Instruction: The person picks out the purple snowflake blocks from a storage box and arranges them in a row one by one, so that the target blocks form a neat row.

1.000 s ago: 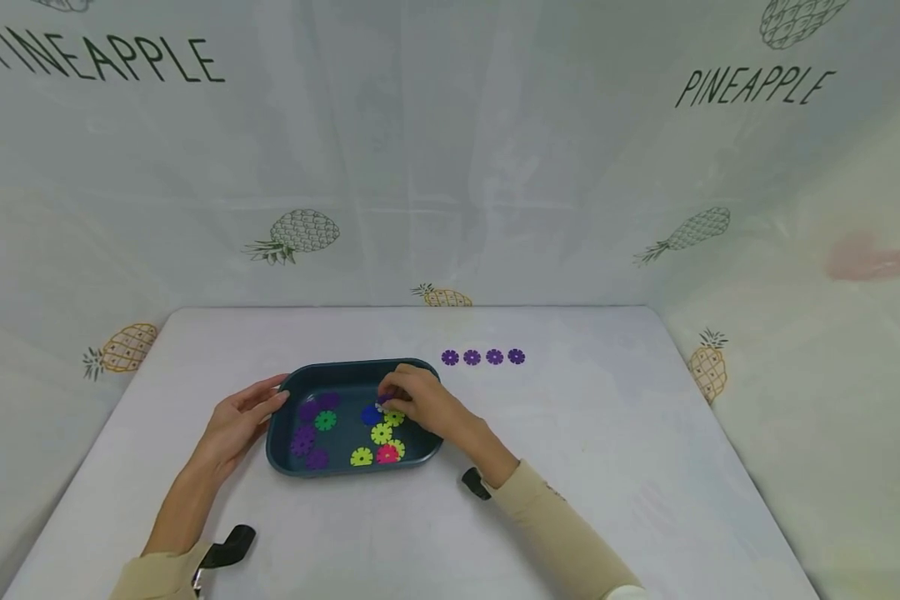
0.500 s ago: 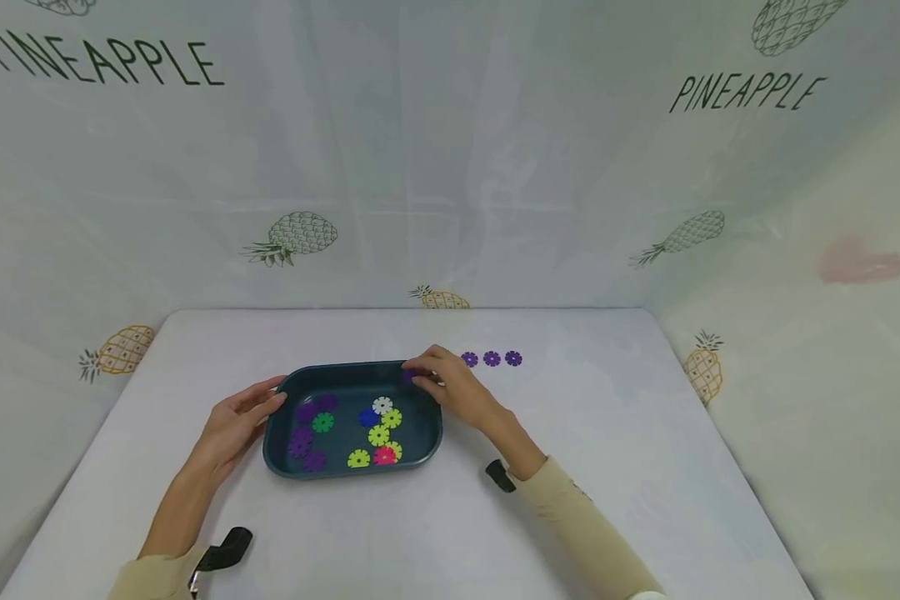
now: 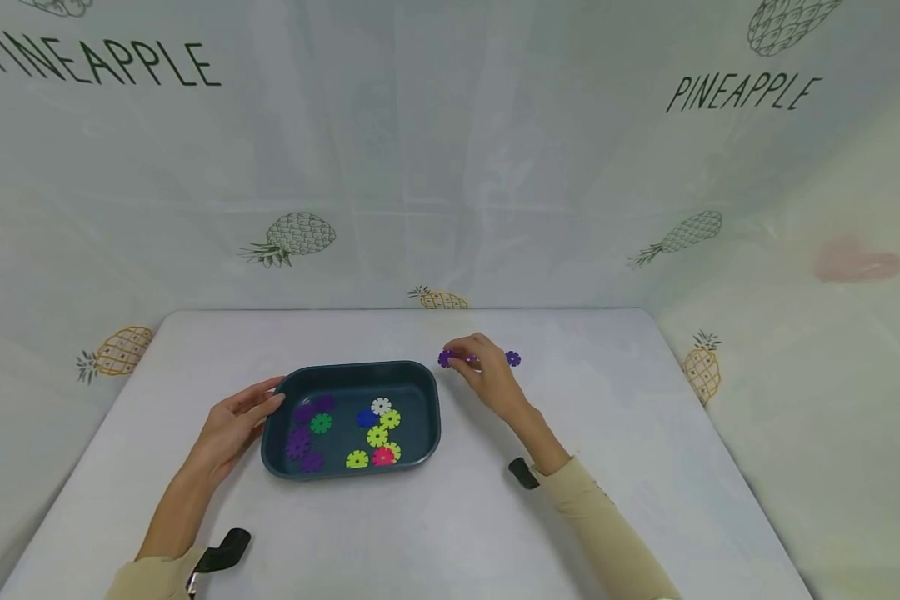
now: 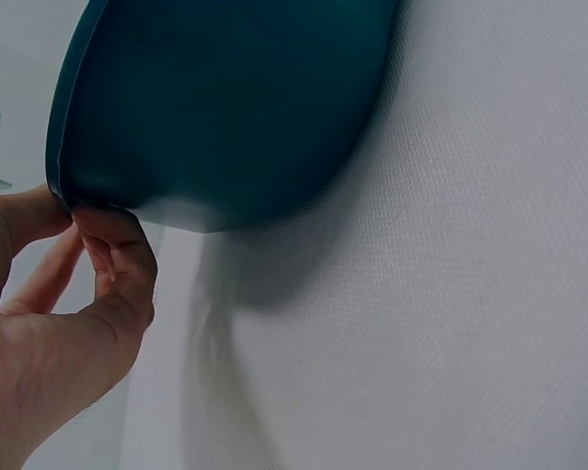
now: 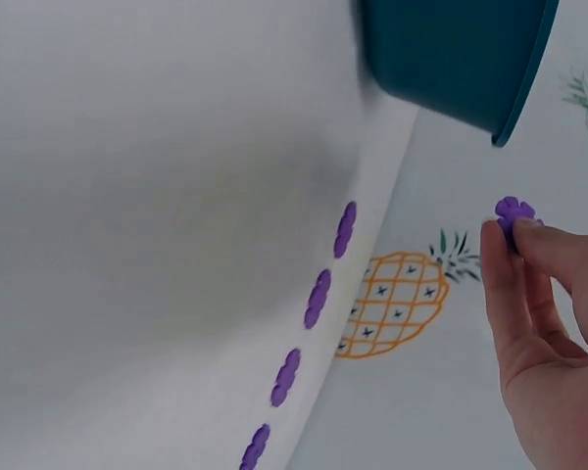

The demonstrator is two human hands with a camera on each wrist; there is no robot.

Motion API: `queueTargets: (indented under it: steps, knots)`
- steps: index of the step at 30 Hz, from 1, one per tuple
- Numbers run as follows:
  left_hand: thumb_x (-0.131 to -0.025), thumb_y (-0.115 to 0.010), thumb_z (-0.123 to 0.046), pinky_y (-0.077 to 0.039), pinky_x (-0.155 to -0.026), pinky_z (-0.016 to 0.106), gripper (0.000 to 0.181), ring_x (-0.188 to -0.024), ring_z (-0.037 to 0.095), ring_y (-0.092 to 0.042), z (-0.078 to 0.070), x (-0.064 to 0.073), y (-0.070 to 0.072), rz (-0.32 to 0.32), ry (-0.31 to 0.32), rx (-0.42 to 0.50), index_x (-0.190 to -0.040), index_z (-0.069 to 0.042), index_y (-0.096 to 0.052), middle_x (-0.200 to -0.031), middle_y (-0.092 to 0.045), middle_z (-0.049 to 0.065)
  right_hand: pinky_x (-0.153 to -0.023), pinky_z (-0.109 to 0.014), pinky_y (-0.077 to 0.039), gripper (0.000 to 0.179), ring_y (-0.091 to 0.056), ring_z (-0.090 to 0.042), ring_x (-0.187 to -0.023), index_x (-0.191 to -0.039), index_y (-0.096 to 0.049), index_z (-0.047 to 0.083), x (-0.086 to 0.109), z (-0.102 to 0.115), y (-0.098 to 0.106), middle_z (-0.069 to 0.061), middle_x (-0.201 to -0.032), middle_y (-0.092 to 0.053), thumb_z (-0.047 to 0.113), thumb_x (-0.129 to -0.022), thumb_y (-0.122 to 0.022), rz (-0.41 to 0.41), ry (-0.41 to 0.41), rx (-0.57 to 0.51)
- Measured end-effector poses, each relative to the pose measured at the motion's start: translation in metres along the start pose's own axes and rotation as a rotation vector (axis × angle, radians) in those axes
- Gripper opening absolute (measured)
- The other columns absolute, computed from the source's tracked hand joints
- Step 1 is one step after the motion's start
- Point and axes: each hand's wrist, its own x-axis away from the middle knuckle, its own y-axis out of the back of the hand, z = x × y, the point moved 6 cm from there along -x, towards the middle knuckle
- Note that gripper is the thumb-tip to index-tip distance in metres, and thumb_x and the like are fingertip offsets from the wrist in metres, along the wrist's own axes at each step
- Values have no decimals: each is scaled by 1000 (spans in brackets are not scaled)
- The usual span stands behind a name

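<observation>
In the head view a dark teal tray (image 3: 418,400) stands on the white table, with snowflake-shaped plastic discs inside. My left hand (image 3: 228,433) grips its left end; in the left wrist view, thumb and curled fingers (image 4: 122,250) pinch the rim. Above the table's far part, my right hand (image 3: 491,379) pinches a purple snowflake disc (image 5: 514,211) between thumb and fingertips, plain in the right wrist view. Several purple discs lie flat in a row, one of them a purple row disc (image 5: 317,299). In the head view the right hand covers part of that row.
Inside the tray are purple discs (image 3: 298,443) at the left, a green disc (image 3: 321,423), a white disc (image 3: 381,406), a blue disc (image 3: 367,418), yellow discs (image 3: 377,436) and a pink disc (image 3: 383,456). A pineapple-print curtain (image 3: 495,208) hangs behind the table.
My right hand has lifted a purple disc out of the tray and moved right and away, over to the row of purple discs. The left hand stays on the tray.
</observation>
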Motion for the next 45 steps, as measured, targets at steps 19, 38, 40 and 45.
queueTargets:
  steps: [19,38,40,45]
  knots:
    - [-96,-70,-49,-47,-85,17,70,-108,8,-50,-4,2,-1,-2,-2,-11,-154,-16,-49,-118,-55,-14,-86,-42,-57,21,-69,-31,-99,-116,-73,3,18,-62,48,-14,-110,-71,4,-95,-73,-174,-205,-53]
    - [-94,-72,-49,-47,-84,18,68,-108,6,-50,-2,2,-1,-13,10,3,-152,-19,-52,-119,-55,-14,-75,-15,-48,26,-64,-32,-110,-124,-70,1,38,-114,80,-20,-119,-67,8,-100,-69,-219,-596,-70]
    - [-94,-72,-50,-47,-84,18,69,-108,6,-50,-2,2,-1,-16,14,1,-153,-19,-52,-120,-55,-15,-75,-14,-48,26,-63,-31,-110,-125,-70,0,39,-118,82,-21,-119,-67,8,-100,-68,-215,-628,-67]
    - [-94,-72,-50,-47,-84,19,69,-109,7,-50,-2,2,-2,-15,14,-5,-153,-19,-51,-121,-55,-15,-75,-15,-49,27,-62,-30,-108,-126,-69,-2,41,-126,86,-21,-118,-66,8,-101,-67,-212,-670,-72]
